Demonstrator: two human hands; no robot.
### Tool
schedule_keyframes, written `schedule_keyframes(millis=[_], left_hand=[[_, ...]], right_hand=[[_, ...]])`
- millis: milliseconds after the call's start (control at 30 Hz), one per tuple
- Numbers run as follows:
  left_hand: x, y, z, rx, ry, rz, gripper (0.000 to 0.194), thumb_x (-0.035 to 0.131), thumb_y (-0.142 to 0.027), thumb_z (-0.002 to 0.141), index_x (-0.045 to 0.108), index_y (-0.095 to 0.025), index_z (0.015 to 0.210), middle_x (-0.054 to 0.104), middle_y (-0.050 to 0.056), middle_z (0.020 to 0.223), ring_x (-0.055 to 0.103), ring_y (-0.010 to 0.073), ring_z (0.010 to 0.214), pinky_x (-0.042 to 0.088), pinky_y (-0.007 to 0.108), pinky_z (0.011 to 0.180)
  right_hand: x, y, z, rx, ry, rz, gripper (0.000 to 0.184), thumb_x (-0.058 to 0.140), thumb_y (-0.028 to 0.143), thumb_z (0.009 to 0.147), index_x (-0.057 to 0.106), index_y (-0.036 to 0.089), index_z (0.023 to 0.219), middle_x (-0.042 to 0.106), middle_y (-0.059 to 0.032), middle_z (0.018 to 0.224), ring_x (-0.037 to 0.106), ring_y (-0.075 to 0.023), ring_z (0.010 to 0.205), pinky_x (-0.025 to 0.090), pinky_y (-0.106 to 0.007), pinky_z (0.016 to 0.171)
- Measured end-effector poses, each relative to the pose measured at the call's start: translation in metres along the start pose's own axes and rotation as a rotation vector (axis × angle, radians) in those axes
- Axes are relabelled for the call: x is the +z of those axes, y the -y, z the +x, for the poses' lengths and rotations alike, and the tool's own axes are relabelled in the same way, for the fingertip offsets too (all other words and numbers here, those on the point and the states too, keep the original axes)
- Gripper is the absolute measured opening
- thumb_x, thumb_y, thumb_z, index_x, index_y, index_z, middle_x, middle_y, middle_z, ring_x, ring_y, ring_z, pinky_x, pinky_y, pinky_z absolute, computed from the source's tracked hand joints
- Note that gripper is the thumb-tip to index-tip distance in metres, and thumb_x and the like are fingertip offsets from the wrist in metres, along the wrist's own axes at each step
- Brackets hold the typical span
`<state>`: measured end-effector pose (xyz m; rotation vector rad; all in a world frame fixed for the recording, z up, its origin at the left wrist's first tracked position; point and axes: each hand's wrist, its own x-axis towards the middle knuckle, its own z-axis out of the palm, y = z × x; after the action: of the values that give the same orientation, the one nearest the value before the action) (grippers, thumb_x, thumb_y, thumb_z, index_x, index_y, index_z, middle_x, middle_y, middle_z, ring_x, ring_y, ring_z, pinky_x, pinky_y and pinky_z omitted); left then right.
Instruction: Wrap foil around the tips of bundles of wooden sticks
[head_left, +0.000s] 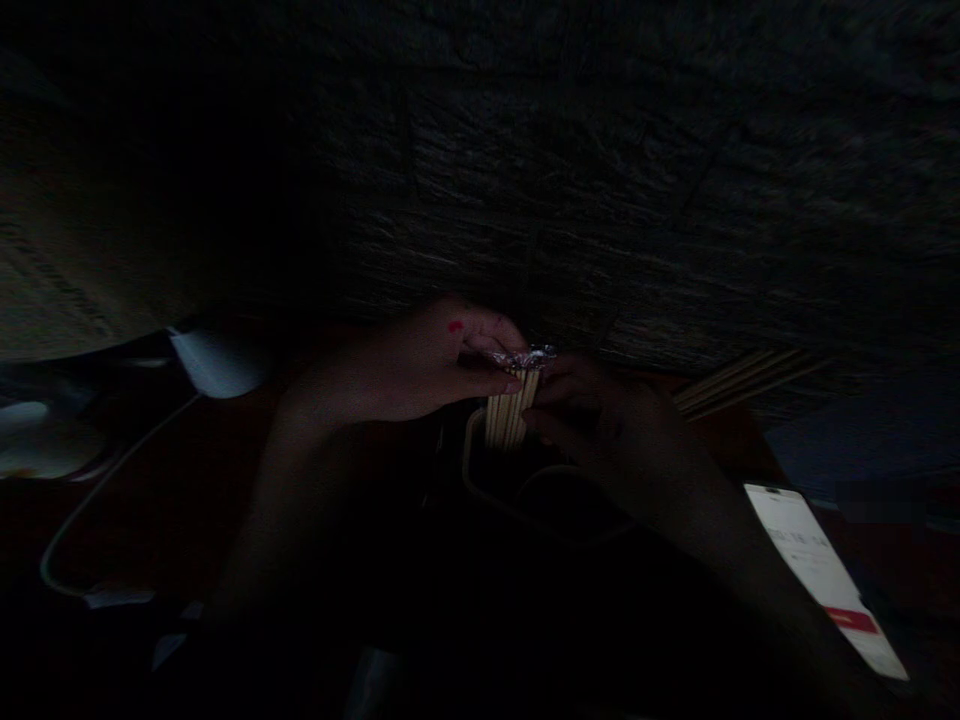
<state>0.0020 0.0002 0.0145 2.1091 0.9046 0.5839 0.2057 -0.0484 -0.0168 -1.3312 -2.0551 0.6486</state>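
stick bundle: pale sticks (506, 420) stand gathered between the two hands, near the rim of a dark container (466, 465); whether their lower ends rest inside it is too dark to tell.
left hand (439, 365): thumb and fingers nearly closed, gripping the bundle's upper end.
right hand (604, 415): fingers curled in, holding the bundle's right side.
shiny wrap (538, 357): crumpled at the bundle's top, seemingly foil or film; not seen covering the lengths below.
done: sticks grouped, tops roughly together.
left over: more sticks (742, 385) lie apart, beyond the right hand.
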Motion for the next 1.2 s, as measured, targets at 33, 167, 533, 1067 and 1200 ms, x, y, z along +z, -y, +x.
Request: schedule_keyframes(millis=[33, 167, 533, 1067, 1200], left_hand=[[0.0001, 0.0001, -0.0001, 0.009, -0.002, -0.002, 0.017, 0.064, -0.019, 0.082, 0.071, -0.016, 0.097, 0.077, 0.001, 0.096, 0.071, 0.0148, 0.090, 0.052, 0.022, 0.076], [0.0002, -0.0001, -0.0007, 0.007, -0.008, 0.001, 0.016, 0.065, -0.018, 0.082, 0.070, -0.017, 0.098, 0.077, 0.001, 0.096, 0.072, 0.0149, 0.090, 0.053, 0.022, 0.075], [0.0010, -0.0007, -0.0013, -0.018, -0.004, -0.055, 0.017, 0.066, -0.019, 0.082, 0.069, -0.017, 0.098, 0.077, 0.002, 0.097, 0.072, 0.0153, 0.091, 0.053, 0.023, 0.078], [-0.0017, -0.0054, -0.0032, -0.025, -0.036, -0.043, 0.020, 0.066, -0.023, 0.081, 0.070, -0.016, 0.100, 0.077, 0.001, 0.097, 0.072, 0.0152, 0.092, 0.053, 0.021, 0.077], [-0.0033, -0.0072, -0.0046, -0.041, -0.039, -0.054, 0.020, 0.066, -0.022, 0.081, 0.069, -0.016, 0.100, 0.077, 0.001, 0.099, 0.072, 0.0160, 0.094, 0.053, 0.021, 0.078]], right_hand=[[0.0000, 0.0001, 0.0000, 0.003, 0.000, -0.003, 0.021, 0.066, 0.015, 0.086, 0.064, 0.021, 0.106, 0.078, -0.0013, 0.094, 0.073, -0.0196, 0.087, 0.054, -0.034, 0.075], [-0.0003, 0.0000, -0.0011, 0.001, -0.002, -0.028, 0.020, 0.066, 0.015, 0.086, 0.064, 0.021, 0.105, 0.078, -0.0017, 0.094, 0.073, -0.0208, 0.088, 0.054, -0.036, 0.078], [0.0005, -0.0009, -0.0011, 0.004, -0.005, -0.017, 0.021, 0.066, 0.015, 0.086, 0.064, 0.022, 0.106, 0.077, -0.0016, 0.096, 0.073, -0.0203, 0.088, 0.054, -0.035, 0.078], [-0.0012, -0.0017, -0.0026, -0.060, -0.031, -0.009, 0.021, 0.067, 0.014, 0.086, 0.064, 0.022, 0.105, 0.078, -0.0008, 0.096, 0.073, -0.0184, 0.086, 0.055, -0.032, 0.076], [-0.0016, -0.0017, -0.0031, -0.050, -0.027, -0.001, 0.021, 0.067, 0.016, 0.086, 0.064, 0.023, 0.106, 0.078, -0.0009, 0.095, 0.074, -0.0189, 0.085, 0.056, -0.032, 0.074]])
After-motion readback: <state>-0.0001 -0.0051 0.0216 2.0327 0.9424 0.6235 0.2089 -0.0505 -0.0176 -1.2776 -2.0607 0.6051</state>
